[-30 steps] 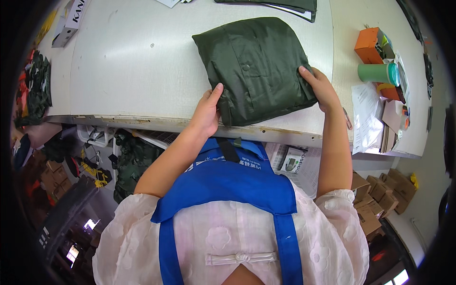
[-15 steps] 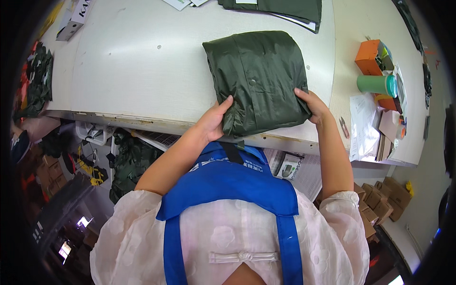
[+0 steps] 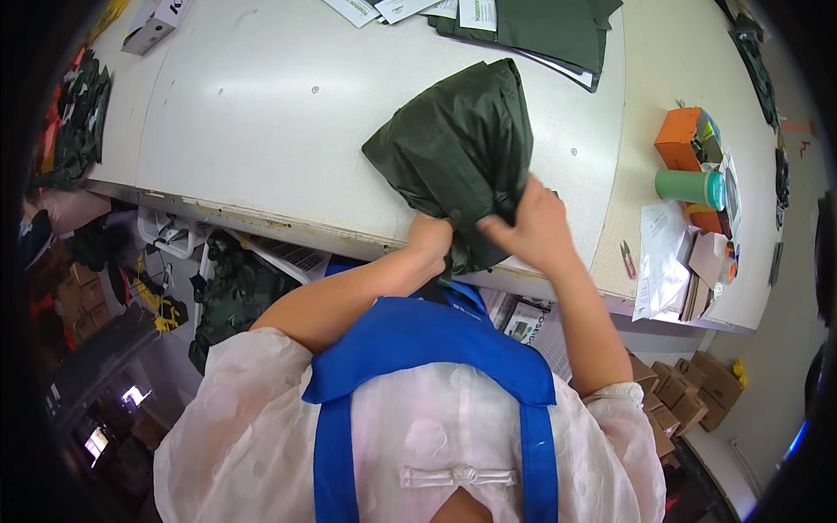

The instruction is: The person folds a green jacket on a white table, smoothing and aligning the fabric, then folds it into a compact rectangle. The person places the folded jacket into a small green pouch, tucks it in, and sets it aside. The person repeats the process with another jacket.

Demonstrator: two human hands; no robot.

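The green bundle [image 3: 453, 131], gathered toward its lower end, lies at the near edge of the counter [image 3: 244, 122], partly overhanging it. The right hand [image 3: 534, 228] is clamped on its right side, thumb in front. The left hand [image 3: 431, 237] touches the lower left; its fingers are hidden, so its grip cannot be told. Right: snips [image 3: 628, 260], bottle [image 3: 684, 187].

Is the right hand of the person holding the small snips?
No, the snips lie on the table, while the right hand is at the dark green bundle.
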